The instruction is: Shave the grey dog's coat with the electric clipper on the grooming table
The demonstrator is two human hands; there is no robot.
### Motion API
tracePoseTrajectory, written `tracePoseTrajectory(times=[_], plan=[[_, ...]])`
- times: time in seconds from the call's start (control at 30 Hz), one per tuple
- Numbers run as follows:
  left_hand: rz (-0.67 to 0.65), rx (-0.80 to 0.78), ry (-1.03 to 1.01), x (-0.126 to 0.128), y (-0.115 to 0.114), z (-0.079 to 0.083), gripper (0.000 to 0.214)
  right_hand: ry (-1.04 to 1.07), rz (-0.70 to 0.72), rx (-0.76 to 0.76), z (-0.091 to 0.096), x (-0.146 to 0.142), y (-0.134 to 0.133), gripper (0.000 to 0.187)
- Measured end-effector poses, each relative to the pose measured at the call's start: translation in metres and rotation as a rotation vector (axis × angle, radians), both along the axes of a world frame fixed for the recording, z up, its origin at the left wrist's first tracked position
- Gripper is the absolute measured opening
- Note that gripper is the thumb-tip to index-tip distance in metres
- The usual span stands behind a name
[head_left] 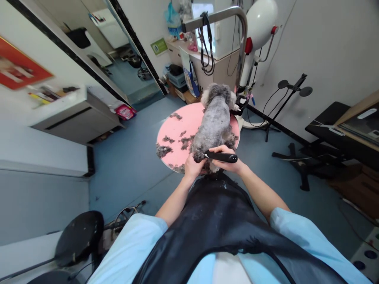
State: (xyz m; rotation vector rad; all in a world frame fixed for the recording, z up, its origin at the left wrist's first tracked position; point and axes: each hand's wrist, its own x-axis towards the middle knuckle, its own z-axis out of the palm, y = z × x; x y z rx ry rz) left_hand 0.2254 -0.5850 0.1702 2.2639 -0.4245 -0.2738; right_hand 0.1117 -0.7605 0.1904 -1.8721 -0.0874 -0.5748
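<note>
A grey dog, its back clipped short, stands on a round pink grooming table, facing away from me. In my right hand is a black hair clipper, its head against the dog's rump. My left hand is closed on the dog's rear at the left; whether it grips a leg or the tail is hidden by fur. Clumps of cut grey hair lie on the table, mostly left of the dog and along the rim.
A metal grooming arm with a hanging black leash rises behind the dog. A white stand dryer is at the back right. A black stool stands at lower left, and a black-legged stand at right.
</note>
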Motion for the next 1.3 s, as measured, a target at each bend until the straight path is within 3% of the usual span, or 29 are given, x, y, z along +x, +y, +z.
tracePoseTrajectory(times=[0.07,0.2,0.27,0.4,0.5,0.57,0.67,0.73,0.93,1.03,1.17,1.3], plan=[[-0.016,-0.012,0.041,0.002,0.001,-0.003,0.036,0.02,0.025,-0.048,-0.004,-0.001,0.003,0.032],[-0.161,-0.035,0.018,0.013,0.015,-0.002,0.024,-0.092,-0.132,0.009,-0.008,-0.004,0.013,0.031],[-0.257,-0.011,-0.056,0.02,0.026,0.004,0.022,-0.119,-0.137,-0.016,-0.011,-0.003,0.019,0.031],[-0.494,0.096,-0.409,0.044,0.038,0.028,0.018,-0.095,-0.081,-0.058,-0.018,-0.004,0.028,0.025],[-0.694,0.015,-0.579,0.067,0.028,0.053,0.025,-0.136,-0.255,0.062,-0.022,-0.004,0.032,0.027],[-0.833,-0.09,-0.5,0.08,0.014,0.068,0.033,-0.144,-0.329,0.129,-0.022,-0.002,0.035,0.03],[-0.943,-0.214,-0.162,0.09,-0.01,0.083,0.034,-0.081,-0.305,0.187,-0.025,0.002,0.045,0.032],[-0.91,-0.296,0.088,0.093,-0.024,0.09,0.029,-0.048,-0.339,0.241,-0.028,0.004,0.053,0.033],[-0.662,-0.362,0.602,0.1,-0.069,0.1,0.019,-0.274,-0.796,0.522,-0.037,0.011,0.068,0.036],[-0.53,-0.306,0.788,0.102,-0.088,0.108,0.012,-0.32,-0.796,0.721,-0.042,0.023,0.071,0.037],[-0.51,-0.274,0.893,0.103,-0.105,0.118,0.015,-0.569,-0.824,1.107,-0.049,0.046,0.077,0.037],[-0.478,-0.233,0.884,0.101,-0.113,0.121,0.019,-0.635,-0.73,1.238,-0.053,0.063,0.086,0.041]])
